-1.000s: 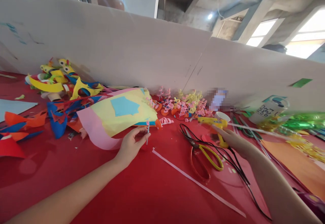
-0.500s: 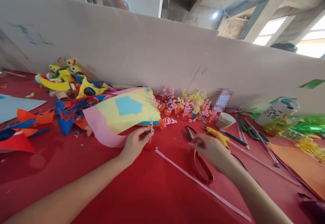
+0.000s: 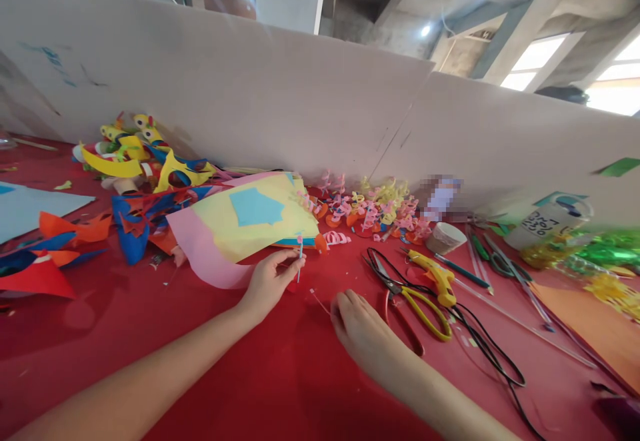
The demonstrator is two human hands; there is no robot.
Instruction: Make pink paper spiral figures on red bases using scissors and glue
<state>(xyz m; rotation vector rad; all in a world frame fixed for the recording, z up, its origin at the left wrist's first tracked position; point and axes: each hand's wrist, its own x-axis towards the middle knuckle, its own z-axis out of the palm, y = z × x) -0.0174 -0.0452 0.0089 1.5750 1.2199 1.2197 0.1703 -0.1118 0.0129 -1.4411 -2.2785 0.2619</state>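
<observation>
My left hand (image 3: 273,281) rests on the red table (image 3: 240,374) and pinches a thin blue stick (image 3: 300,258) with a small pink paper bit at its top, held upright. My right hand (image 3: 361,324) lies just to the right of it, fingers curled down onto a thin pale paper strip (image 3: 318,299) whose end pokes out to the left of the fingertips. Scissors (image 3: 417,304) with yellow and red handles lie close to the right of this hand. Behind them is a yellow glue gun (image 3: 436,271) with a black cord (image 3: 493,354).
A yellow sheet with a blue cutout (image 3: 255,218) lies on a pink sheet (image 3: 200,254) beyond my left hand. Curled paper bits (image 3: 370,208), a tape roll (image 3: 445,236), a white bottle (image 3: 547,221), green foil (image 3: 607,248), orange paper (image 3: 590,321) and colourful scraps (image 3: 130,188) crowd the back against a pale partition (image 3: 300,108).
My right hand let go of the glue gun, which now lies on the table, and swept left and down onto the paper strip. The left hand kept still with the stick.
</observation>
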